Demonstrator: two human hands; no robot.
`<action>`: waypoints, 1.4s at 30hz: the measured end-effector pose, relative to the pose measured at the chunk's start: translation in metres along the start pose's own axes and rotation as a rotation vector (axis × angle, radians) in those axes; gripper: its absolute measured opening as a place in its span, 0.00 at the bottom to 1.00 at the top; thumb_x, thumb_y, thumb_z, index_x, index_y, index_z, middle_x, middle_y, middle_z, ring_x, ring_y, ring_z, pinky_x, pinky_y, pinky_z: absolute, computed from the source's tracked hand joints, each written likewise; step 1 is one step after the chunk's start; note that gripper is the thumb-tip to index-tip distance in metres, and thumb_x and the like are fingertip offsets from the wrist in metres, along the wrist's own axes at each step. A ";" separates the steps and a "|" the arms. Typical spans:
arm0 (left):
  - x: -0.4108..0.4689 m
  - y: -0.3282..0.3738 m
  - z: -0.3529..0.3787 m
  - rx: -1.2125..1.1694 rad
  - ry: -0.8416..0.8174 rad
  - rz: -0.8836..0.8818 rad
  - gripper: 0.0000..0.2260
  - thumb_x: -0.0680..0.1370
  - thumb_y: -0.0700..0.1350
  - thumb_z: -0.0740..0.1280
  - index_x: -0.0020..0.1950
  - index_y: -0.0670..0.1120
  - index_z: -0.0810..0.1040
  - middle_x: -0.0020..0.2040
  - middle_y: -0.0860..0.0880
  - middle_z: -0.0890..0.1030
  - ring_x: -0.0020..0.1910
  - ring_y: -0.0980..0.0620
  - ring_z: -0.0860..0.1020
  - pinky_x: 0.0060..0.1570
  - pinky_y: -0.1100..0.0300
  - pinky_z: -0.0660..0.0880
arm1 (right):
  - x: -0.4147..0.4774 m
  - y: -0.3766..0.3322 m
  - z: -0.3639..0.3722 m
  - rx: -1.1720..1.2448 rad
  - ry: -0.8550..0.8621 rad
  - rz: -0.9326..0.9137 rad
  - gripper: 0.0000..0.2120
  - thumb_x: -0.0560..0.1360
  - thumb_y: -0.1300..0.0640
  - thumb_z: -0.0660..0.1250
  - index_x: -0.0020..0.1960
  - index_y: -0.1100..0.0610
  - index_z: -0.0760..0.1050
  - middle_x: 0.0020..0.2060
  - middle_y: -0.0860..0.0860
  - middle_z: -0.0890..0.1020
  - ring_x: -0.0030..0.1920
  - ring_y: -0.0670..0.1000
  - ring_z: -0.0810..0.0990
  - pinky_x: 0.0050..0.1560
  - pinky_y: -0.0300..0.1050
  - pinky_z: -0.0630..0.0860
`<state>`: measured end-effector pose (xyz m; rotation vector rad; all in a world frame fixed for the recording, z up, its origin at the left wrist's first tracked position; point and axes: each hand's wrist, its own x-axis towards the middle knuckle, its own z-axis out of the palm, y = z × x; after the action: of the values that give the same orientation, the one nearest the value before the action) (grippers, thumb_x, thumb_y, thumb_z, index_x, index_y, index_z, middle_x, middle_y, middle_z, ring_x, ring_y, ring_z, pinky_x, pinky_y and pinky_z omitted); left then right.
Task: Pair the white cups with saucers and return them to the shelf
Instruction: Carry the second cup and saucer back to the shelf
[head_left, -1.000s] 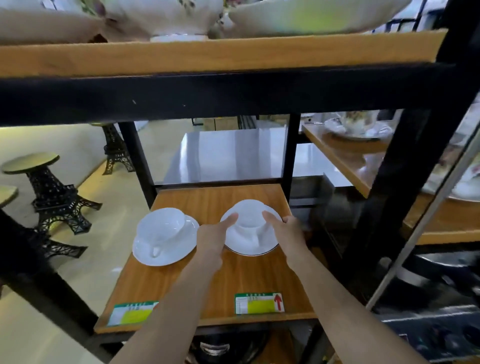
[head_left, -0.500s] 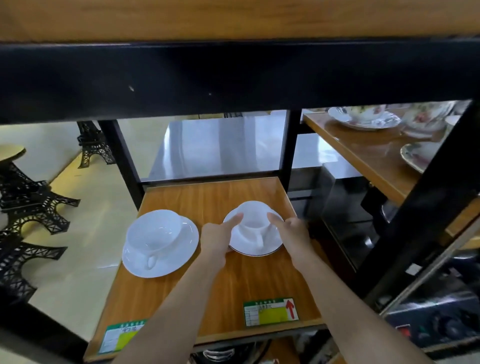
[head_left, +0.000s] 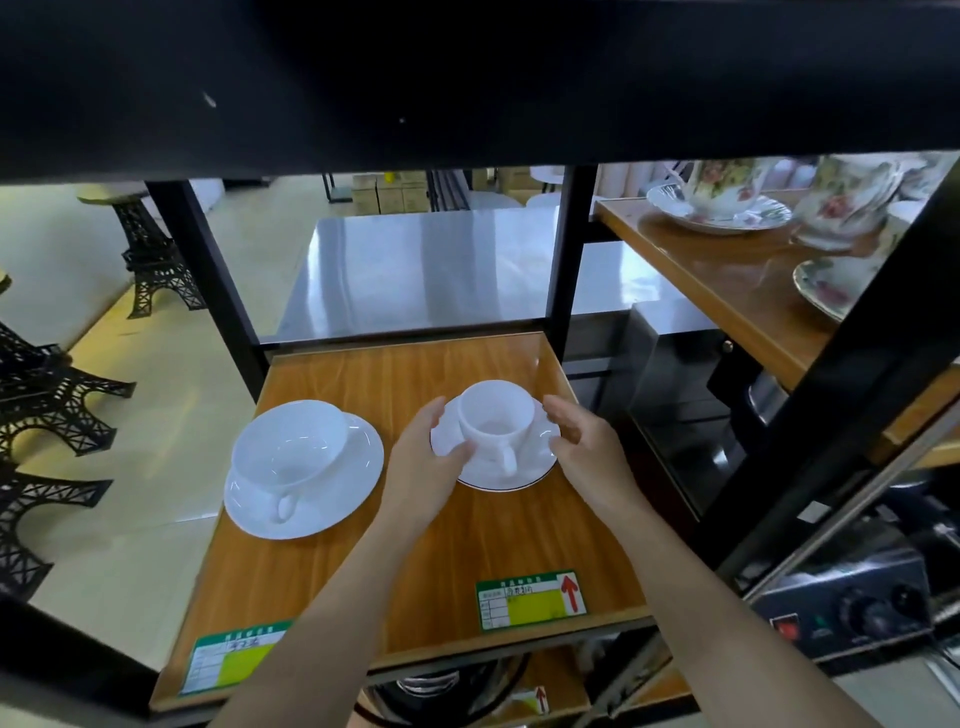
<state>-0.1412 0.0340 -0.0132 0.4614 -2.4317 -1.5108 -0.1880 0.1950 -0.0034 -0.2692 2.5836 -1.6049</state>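
Observation:
Two white cups stand on white saucers on the wooden shelf board (head_left: 415, 561). The left cup (head_left: 291, 447) sits in its saucer (head_left: 343, 499) with nothing touching it. The right cup (head_left: 496, 415) stands on a dark-rimmed saucer (head_left: 498, 475), handle toward me. My left hand (head_left: 423, 462) is at that saucer's left edge, with the thumb lying on the rim and the fingers beside it. My right hand (head_left: 584, 447) is at its right edge with curved fingers held apart. I cannot tell whether they touch the rim.
A thick black shelf beam (head_left: 467, 78) hangs low across the top. Black uprights (head_left: 569, 260) stand behind and to the right. Flowered china (head_left: 727, 202) fills the right-hand shelf. Tower-shaped black stools (head_left: 150, 254) stand on the floor at left. Price labels (head_left: 530, 600) sit on the front edge.
The view has dropped under the upper shelf and come closer. Both hands have loosened on the right saucer: the thumbs have come off the cup's side and the right fingers have spread.

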 end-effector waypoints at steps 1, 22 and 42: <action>-0.001 0.000 0.001 -0.003 -0.029 0.031 0.27 0.75 0.46 0.69 0.72 0.49 0.65 0.71 0.49 0.71 0.65 0.53 0.70 0.63 0.57 0.67 | 0.000 0.000 0.001 -0.002 -0.024 -0.013 0.20 0.78 0.62 0.60 0.70 0.52 0.68 0.67 0.50 0.74 0.68 0.51 0.69 0.60 0.41 0.69; -0.006 0.022 -0.033 0.122 0.179 0.178 0.20 0.76 0.48 0.68 0.67 0.49 0.71 0.64 0.51 0.75 0.63 0.53 0.72 0.59 0.64 0.68 | -0.002 -0.022 0.000 0.015 0.264 -0.165 0.19 0.76 0.65 0.62 0.65 0.55 0.70 0.59 0.51 0.76 0.57 0.46 0.72 0.54 0.33 0.71; -0.019 -0.059 -0.136 -0.280 0.466 -0.280 0.20 0.81 0.47 0.58 0.73 0.45 0.65 0.71 0.45 0.70 0.69 0.47 0.69 0.61 0.56 0.66 | -0.001 -0.073 0.130 -0.106 -0.530 -0.186 0.33 0.74 0.61 0.67 0.75 0.51 0.57 0.72 0.49 0.68 0.71 0.53 0.66 0.64 0.46 0.69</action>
<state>-0.0656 -0.0949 -0.0076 0.9967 -1.8264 -1.5967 -0.1583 0.0492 0.0046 -0.8382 2.2768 -1.2248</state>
